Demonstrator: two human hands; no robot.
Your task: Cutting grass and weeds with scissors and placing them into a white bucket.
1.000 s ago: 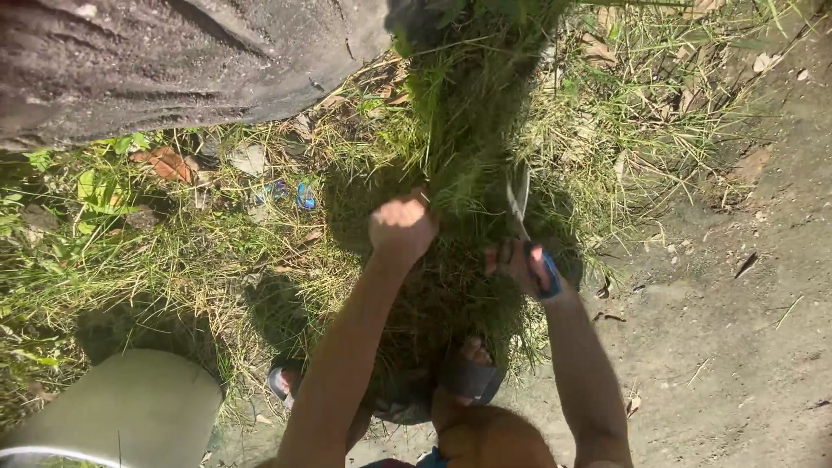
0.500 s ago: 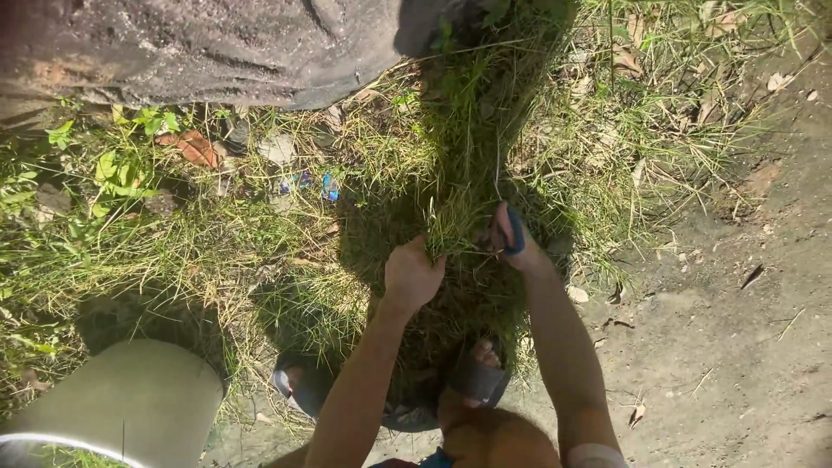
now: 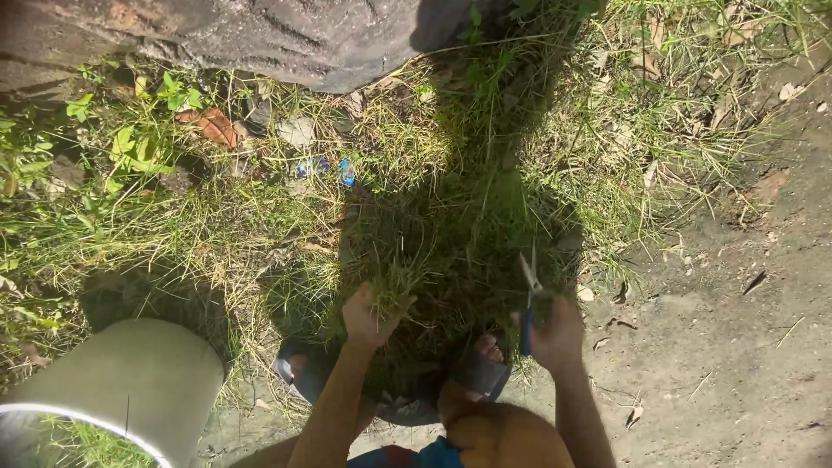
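**Gripping a grass clump, blade up beside it**

Standing over this, what counts is how the tuft sits betw. the two hands. The left hand (image 3: 371, 314) is clenched on a bunch of grass (image 3: 433, 251), fist low at the base of the clump, stems running up and away from the person, toward the big dark rock (image 3: 260, 39) at the top of the view. So the long axis of the bunch runs roughly away from the body, slightly tilted right.

The right hand (image 3: 555, 334) is closed round the blue handle of a cutting tool (image 3: 527, 295), prob. a small sickle or knife; metal blade pokes up and a bit left, its tip just beside the right edge of the clump. Can't tell if the blade touches stems, too much shadow.

Left hand is the one actually on the grass; right is near but apart, w/ the clump lying to its left. Sandalled feet (image 3: 475, 368) sit right under the tuft, close to both hands. A pale round container (image 3: 130, 381) stands well off lower left; bare dirt (image 3: 737, 329) to the right.
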